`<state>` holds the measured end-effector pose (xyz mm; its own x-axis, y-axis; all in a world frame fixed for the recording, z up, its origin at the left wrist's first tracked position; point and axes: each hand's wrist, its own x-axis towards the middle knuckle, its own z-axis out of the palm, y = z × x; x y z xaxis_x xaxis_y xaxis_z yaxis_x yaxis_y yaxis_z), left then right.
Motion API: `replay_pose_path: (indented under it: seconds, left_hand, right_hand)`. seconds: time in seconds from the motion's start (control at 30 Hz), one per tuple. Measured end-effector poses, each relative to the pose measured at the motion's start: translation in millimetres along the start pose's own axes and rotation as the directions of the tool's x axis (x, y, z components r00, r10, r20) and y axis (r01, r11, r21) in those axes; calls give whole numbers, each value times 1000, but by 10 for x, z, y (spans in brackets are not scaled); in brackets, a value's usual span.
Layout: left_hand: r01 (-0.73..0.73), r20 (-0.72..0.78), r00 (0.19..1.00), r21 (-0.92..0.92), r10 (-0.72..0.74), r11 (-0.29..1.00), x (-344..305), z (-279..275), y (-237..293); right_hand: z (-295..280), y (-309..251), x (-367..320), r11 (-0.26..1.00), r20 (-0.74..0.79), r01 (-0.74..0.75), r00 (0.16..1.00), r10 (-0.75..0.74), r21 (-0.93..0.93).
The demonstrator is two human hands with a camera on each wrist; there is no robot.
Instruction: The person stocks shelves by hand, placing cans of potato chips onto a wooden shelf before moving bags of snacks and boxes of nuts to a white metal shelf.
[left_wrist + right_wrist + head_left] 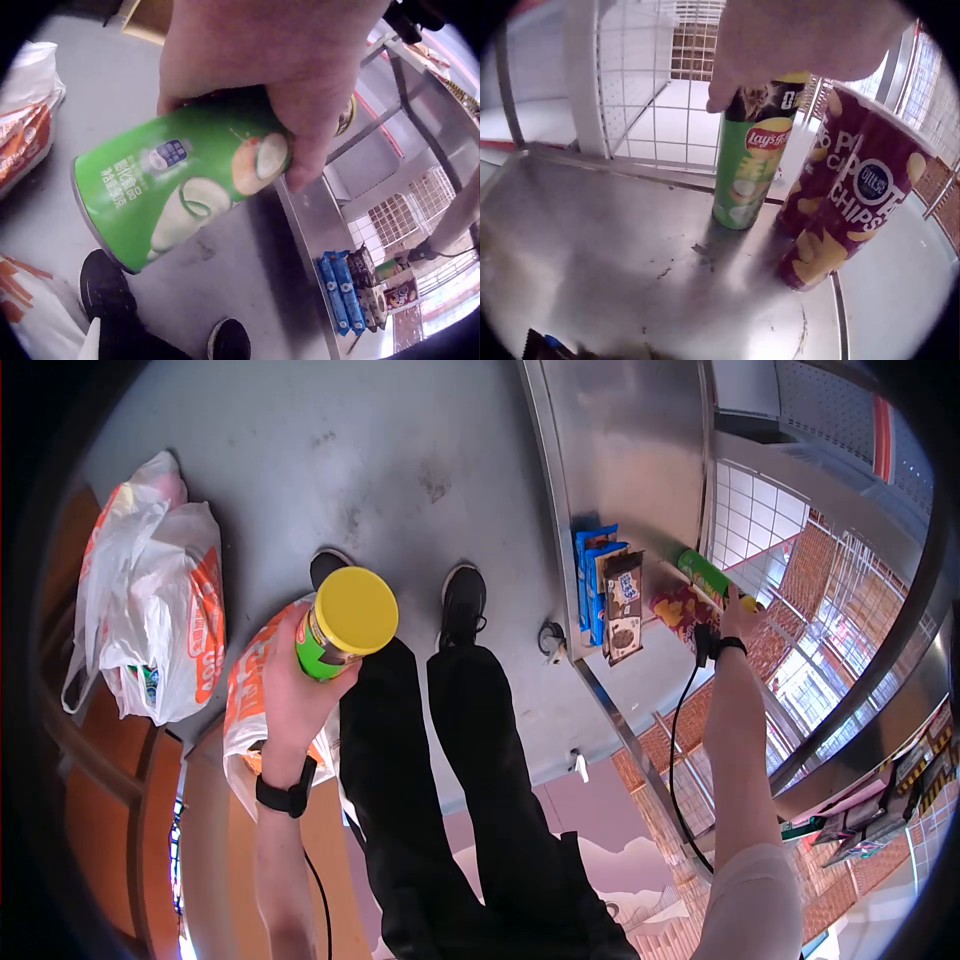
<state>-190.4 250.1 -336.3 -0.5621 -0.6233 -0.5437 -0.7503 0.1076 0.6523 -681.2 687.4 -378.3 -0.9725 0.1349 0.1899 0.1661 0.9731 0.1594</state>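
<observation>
My left hand (292, 695) grips a green can with a yellow lid (358, 612), held above the floor; in the left wrist view the fingers and thumb wrap the green can (187, 180). On the metal shelf my right hand (738, 618) holds a second green can (703, 574) near its yellow-lidded top. The right wrist view shows this can (751, 161) upright, its base at the shelf surface, with the right hand (802, 52) over its top. Beside it stand maroon chip cans (855, 195).
Blue and brown snack packs (622, 605) lie on the metal shelf (635, 470), near its front edge. White and orange plastic bags (165, 605) stand at the left, one beside my leg. A wire grid (660, 112) borders the shelf's back.
</observation>
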Motion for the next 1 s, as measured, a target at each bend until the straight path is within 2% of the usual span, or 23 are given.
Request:
replay_pose_path:
  seconds: [0.1,0.17,0.23,0.27,0.37,0.4,0.5,0.57,0.6,0.63,0.7,0.73,0.8,0.83,0.87,0.9,0.93,1.0]
  left_hand:
    - [-5,5,1000,12,5,1000,-15,-21,-15]
    - [-28,8,1000,44,28,999,-35,-28,-4]
    - [-31,-5,999,-15,31,999,-55,-38,-15]
    - [-58,-10,998,5,58,998,-69,-45,-35]
    - [-91,10,996,17,91,996,-146,-160,-21]
    - [-92,34,995,22,91,996,-183,-249,42]
    - [-146,71,988,89,140,985,-355,-621,333]
    - [-227,68,973,100,221,969,-520,-925,492]
    - [-253,69,967,119,247,960,-608,-1094,582]
    - [-278,67,960,135,271,951,-720,-1276,690]
    - [-308,89,950,127,299,943,-941,-1660,892]
    - [-302,81,952,113,294,947,-1083,-1851,990]
    - [-313,41,950,148,310,938,-1330,-2209,1210]
    - [-292,43,956,114,289,950,-1454,-2376,1278]
    - [-300,85,952,56,295,952,-1564,-2618,1468]
    - [-314,97,945,6,312,949,-1656,-2762,1519]
    - [-289,117,951,25,285,957,-1744,-2882,1539]
    - [-347,12,938,62,347,936,-1921,-3080,1708]
  right_hand:
    - [39,-194,-47,993,39,15,999,-19,120]
    - [88,-255,-7,989,-12,107,994,-107,103]
    - [26,-433,-82,986,95,166,982,-164,-22]
    - [-19,-531,-146,987,82,164,983,-162,-7]
    - [-209,-864,-520,939,-65,331,943,-326,93]
    - [-302,-1035,-685,930,-132,345,935,-330,123]
    - [-601,-1454,-1008,919,-151,329,942,-301,217]
    - [-816,-1667,-1182,900,-124,331,943,-308,284]
    - [-1056,-1810,-1323,887,-64,296,954,-293,354]
    - [-1285,-1960,-1498,914,5,222,971,-238,338]
    - [-1588,-1996,-1776,852,55,328,923,-381,409]
    - [-1610,-2008,-1988,831,-1,380,910,-415,406]
    - [-2311,-2211,-2312,656,-2,413,847,-531,632]
    - [-2575,-2300,-2480,630,55,389,822,-566,671]
    - [-2922,-2410,-2677,587,46,359,826,-562,725]
    - [-3270,-2489,-2799,510,63,343,781,-622,789]
    - [-3458,-2540,-2905,405,-16,399,729,-685,822]
    - [-4069,-2648,-3100,356,66,312,663,-746,881]
